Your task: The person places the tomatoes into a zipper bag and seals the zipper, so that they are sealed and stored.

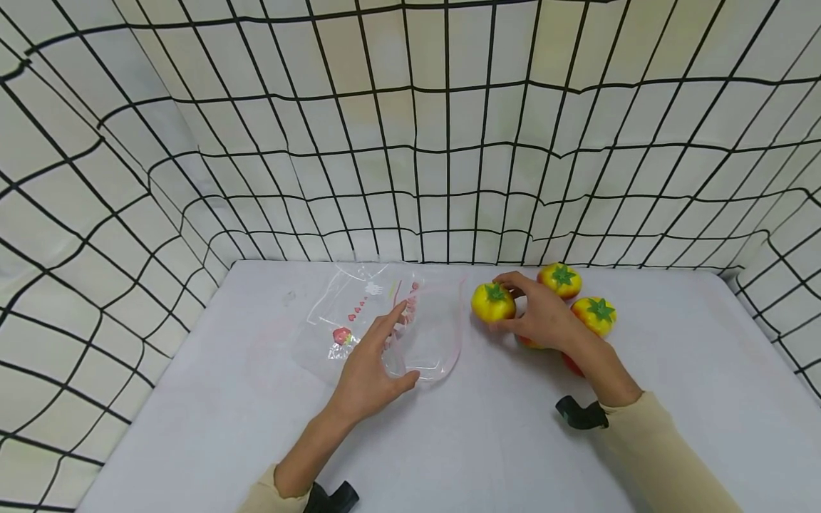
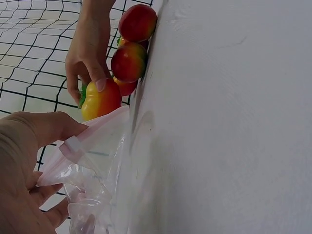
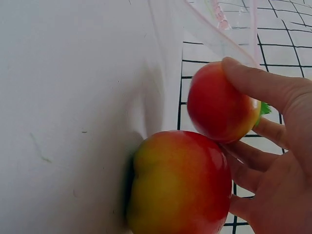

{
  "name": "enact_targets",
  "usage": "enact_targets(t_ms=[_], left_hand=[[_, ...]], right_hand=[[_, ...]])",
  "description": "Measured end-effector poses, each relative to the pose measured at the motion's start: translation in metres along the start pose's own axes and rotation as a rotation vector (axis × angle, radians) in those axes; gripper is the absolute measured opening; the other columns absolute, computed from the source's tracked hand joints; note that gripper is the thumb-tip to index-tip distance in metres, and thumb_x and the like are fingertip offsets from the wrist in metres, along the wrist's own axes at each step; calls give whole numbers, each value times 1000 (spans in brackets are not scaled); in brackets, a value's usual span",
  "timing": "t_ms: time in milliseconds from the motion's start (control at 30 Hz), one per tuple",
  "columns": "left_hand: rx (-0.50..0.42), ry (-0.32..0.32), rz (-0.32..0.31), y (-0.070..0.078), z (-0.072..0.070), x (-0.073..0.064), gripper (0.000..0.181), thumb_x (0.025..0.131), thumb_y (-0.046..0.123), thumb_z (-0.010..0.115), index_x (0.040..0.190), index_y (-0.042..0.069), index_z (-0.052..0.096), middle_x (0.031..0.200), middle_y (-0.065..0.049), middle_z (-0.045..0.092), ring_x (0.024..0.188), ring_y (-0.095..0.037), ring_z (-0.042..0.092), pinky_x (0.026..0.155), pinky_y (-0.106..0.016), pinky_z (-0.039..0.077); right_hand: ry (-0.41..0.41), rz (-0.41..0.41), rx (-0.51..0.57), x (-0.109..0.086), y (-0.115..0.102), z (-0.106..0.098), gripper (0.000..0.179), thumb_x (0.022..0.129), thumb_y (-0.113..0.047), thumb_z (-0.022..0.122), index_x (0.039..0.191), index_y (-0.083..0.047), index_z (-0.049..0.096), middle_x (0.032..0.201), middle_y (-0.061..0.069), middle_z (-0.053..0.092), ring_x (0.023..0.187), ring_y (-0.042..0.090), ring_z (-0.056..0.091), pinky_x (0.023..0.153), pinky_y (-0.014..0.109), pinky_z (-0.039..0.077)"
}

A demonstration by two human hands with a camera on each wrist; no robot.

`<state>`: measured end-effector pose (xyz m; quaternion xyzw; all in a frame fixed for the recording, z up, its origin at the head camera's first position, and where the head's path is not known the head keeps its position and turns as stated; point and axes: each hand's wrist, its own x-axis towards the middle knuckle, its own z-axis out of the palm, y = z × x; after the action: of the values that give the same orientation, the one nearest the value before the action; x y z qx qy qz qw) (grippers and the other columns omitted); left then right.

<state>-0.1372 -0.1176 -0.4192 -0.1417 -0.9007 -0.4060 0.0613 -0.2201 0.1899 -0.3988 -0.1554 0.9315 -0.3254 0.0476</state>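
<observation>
A clear plastic zip bag [image 1: 430,335] with a pink rim and red strawberry print lies on the white table. My left hand [image 1: 368,374] is at its mouth, thumb and fingers spread wide apart; in the left wrist view the thumb is against the rim beside the slider [image 2: 71,148]. Just right of the bag, my right hand [image 1: 541,313] grips a yellow-and-red persimmon-like fruit [image 1: 492,303] with a green leafy top. The right wrist view shows the thumb on this fruit's [image 3: 214,102] red side and fingers behind it.
Several similar fruits lie around the right hand: one behind it [image 1: 560,281], one to its right [image 1: 593,315], others partly hidden beneath the hand and forearm. Black netting [image 1: 417,149] over white sheeting rises along the table's back and sides. Dark wrist-mounted devices [image 1: 580,413] sit near both sleeves.
</observation>
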Motion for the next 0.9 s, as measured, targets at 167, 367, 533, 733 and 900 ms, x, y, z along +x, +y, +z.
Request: enact_targets(t_ms=[167, 367, 533, 733, 900], left_hand=[[-4, -6, -5, 2, 0, 0, 106, 71, 8, 92, 162, 23, 39, 146, -4, 59, 126, -26, 61, 102, -48, 59], [-4, -7, -15, 2, 1, -1, 106, 71, 7, 92, 162, 22, 38, 144, -4, 59, 126, -24, 60, 104, -47, 58], [4, -11, -32, 2, 1, -1, 107, 71, 8, 92, 162, 23, 38, 144, -3, 59, 126, -24, 60, 104, -46, 58], [3, -8, -36, 1, 0, -1, 106, 72, 9, 92, 162, 25, 38, 145, -3, 58, 126, -25, 60, 103, -46, 59], [9, -10, -40, 0, 0, -1, 106, 72, 10, 92, 162, 25, 38, 145, -3, 58, 125, -25, 60, 102, -46, 60]], right_hand=[[35, 5, 34, -2, -2, 0, 75, 85, -33, 87, 148, -17, 49, 145, 12, 61, 130, 34, 61, 99, 48, 60], [79, -18, 80, -6, -5, 3, 76, 87, -38, 85, 150, -19, 48, 150, 9, 58, 135, 35, 60, 93, 45, 62], [98, -32, 114, -10, -9, 7, 74, 87, -38, 84, 150, -20, 48, 151, 9, 57, 135, 36, 60, 91, 44, 63], [102, -64, 130, -13, -13, 11, 72, 87, -34, 84, 148, -19, 49, 149, 9, 59, 128, 36, 65, 93, 46, 61], [76, -73, 154, -13, -16, 14, 72, 87, -32, 84, 149, -17, 49, 148, 11, 59, 121, 34, 67, 97, 50, 60]])
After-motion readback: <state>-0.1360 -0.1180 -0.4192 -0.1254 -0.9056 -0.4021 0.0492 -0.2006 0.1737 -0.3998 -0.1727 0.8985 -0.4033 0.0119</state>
